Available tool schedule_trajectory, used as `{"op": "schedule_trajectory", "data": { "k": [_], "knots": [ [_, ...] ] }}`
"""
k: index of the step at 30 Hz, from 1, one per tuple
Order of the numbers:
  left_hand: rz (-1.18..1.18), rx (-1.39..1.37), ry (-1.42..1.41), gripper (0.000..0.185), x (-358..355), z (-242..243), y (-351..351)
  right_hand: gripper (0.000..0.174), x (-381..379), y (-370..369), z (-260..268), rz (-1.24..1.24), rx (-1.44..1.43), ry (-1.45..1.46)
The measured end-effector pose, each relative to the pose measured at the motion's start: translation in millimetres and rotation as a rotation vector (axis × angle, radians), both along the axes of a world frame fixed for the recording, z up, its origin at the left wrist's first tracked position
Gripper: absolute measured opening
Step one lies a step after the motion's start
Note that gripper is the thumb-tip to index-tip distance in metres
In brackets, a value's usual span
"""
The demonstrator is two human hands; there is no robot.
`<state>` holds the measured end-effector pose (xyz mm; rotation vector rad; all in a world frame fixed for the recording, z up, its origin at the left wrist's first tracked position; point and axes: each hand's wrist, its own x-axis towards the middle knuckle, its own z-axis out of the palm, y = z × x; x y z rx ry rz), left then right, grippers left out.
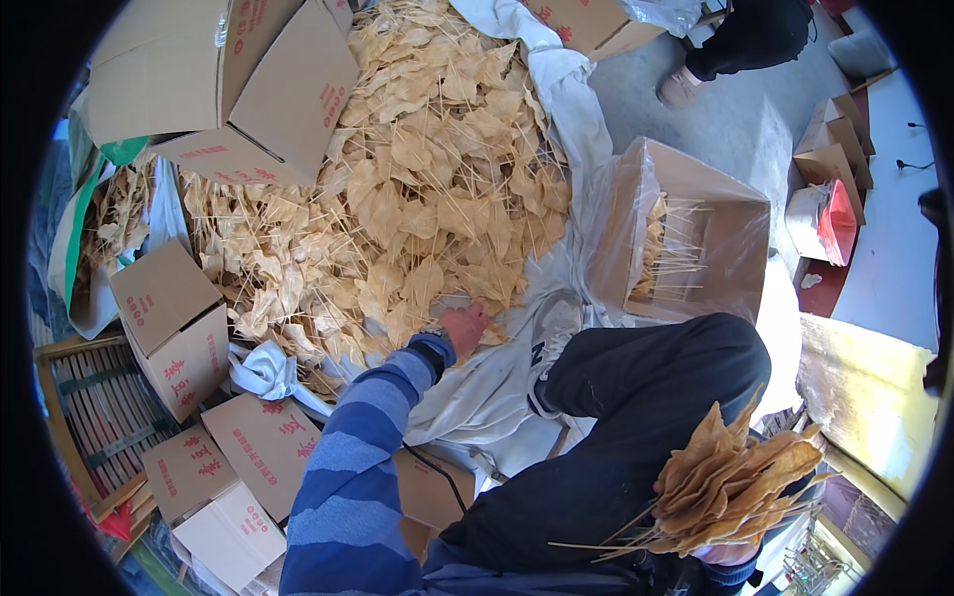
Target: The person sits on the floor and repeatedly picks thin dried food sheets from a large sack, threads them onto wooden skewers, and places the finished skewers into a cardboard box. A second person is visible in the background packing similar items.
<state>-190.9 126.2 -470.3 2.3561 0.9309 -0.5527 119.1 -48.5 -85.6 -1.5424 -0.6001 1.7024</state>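
My left hand [465, 328], with a watch at the wrist, reaches down to the near edge of a broad heap of thin sticks bearing dried, tan, leaf-like sheets [417, 216]. Its fingertips touch the sheets there; whether they pinch one is hidden. At the lower right my right hand [727, 553] is shut on a thick bundle of the same sticks and sheets [734, 484]. The bundle's sheets fan upward, and bare stick ends point left and right. Much of this hand is covered by the bundle.
A plastic-lined cardboard box [715, 223] right of the heap holds several sheet-bearing sticks. A pale cloth [570, 104] borders the heap. Closed cardboard boxes [168, 328] stand left; a larger box [291, 97] overhangs the heap. Another person's leg [753, 37] shows at top right.
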Motion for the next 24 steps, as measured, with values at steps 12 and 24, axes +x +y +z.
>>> {"op": "schedule_trajectory", "data": {
  "k": [12,24],
  "knots": [
    [0.865,-0.523,-0.427,0.024,-105.4,13.1,-60.2,0.090,-0.9,12.3,-5.5,0.017,0.051,0.037],
    [0.767,-0.062,-0.134,0.059,-77.9,-20.3,-91.7,0.089,-4.8,17.6,-3.9,0.020,0.053,0.026]
  ]
}}
